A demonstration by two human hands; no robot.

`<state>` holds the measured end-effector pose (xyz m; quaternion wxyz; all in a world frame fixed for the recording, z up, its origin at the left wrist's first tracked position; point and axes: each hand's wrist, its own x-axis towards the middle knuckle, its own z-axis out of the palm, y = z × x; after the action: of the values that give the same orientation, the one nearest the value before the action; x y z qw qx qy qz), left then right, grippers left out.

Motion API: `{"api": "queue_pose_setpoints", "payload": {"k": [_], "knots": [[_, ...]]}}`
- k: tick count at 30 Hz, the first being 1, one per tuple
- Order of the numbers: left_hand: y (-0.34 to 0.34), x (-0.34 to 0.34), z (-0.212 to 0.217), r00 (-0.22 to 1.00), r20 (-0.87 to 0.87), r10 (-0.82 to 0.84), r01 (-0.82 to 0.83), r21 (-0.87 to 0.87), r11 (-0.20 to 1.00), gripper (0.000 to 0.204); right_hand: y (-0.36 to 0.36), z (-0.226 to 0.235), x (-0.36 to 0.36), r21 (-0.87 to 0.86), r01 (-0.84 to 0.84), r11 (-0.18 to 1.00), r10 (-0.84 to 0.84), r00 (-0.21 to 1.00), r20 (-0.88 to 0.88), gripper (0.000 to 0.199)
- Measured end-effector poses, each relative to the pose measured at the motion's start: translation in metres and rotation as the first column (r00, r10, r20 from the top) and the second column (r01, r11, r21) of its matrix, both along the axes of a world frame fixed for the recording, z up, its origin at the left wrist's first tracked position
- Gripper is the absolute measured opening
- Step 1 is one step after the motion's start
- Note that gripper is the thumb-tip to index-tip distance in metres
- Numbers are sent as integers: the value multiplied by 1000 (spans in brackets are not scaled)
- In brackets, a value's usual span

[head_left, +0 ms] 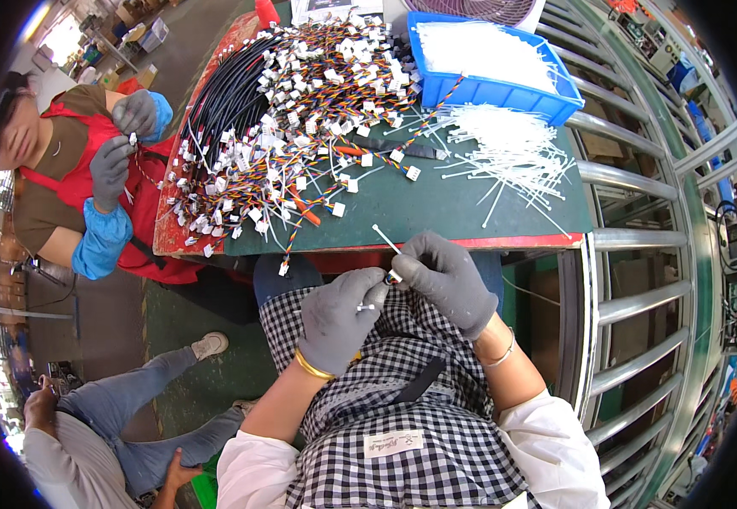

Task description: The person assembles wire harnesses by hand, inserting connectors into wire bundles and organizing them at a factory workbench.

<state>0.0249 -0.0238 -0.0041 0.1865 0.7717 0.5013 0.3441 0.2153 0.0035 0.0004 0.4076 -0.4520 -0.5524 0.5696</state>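
Observation:
Both gloved hands meet over my lap, just off the near edge of the table. My left hand (340,312) is closed, pinching a small wire harness (391,278) of dark and coloured wires; most of it is hidden by the fingers. A small white end piece (367,308) pokes out beside that thumb. My right hand (451,282) pinches at the same spot from the other side. From its fingertips a white cable tie (386,239) sticks up toward the table. Whether the tie is looped around the wires is too small to tell.
On the green-topped table lie a heap of wire harnesses (335,81) with white connectors, black cables (231,97) and loose cable ties (513,153). A blue bin (496,95) holds more ties. A roller conveyor (640,239) runs along the right. A co-worker (80,170) handles wires at left; another person (89,450) sits lower left.

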Motion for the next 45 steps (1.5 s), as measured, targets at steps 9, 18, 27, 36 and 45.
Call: {"api": "queue_pose_setpoints", "payload": {"k": [9,18,27,36,45], "knots": [[-4,-1,-6,863,481,157,81,-437,896,20,0,-1,7,-170,70,983,-105,972,-210,20],[0,8,16,615,616,493,235,-740,631,21,-18,21,8,99,285,953,-264,947,-181,20],[0,6,10,595,639,488,247,-723,645,20,-19,15,3,420,231,878,-274,961,45,11],[-3,7,4,549,685,479,261,-685,680,20,-16,21,2,576,109,810,-235,960,149,12],[-3,7,-12,596,735,322,307,-580,755,20,0,16,1,577,-14,817,-151,959,238,11]]}}
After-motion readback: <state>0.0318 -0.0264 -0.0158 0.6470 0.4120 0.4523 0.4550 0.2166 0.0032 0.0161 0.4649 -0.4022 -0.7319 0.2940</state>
